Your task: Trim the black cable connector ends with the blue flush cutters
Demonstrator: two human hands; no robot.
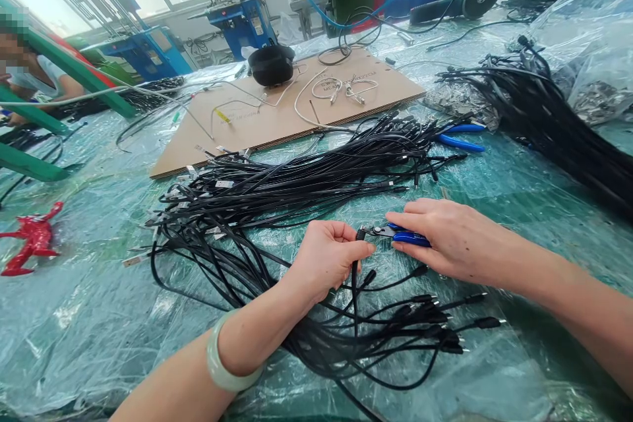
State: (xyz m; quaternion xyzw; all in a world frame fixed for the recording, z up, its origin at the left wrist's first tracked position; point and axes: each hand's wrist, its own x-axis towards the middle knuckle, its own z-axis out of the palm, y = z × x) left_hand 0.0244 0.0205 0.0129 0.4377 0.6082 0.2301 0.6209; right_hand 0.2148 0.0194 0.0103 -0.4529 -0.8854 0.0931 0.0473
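Observation:
Between thumb and fingers my left hand (329,256) pinches a black cable (355,297) close to its connector end. My right hand (448,241) is wrapped round the blue handles of small flush cutters (410,237). Their metal jaws reach the connector end in my left hand; whether the blades are closed on it is too small to tell. Below my hands, a loose bundle of black cables (316,343) fans out, plugs toward the right. Just beyond lies a thicker bundle of black cables (297,171), with pale flat ends at the left.
A second blue-handled tool (459,138) lies at the cable bundle's right end. Farther back are cardboard sheets (287,112) with a black bowl-like container (271,66). More black cables (558,105) lie at right, a red figure (33,239) at left. A person (44,82) sits behind green bars (84,72).

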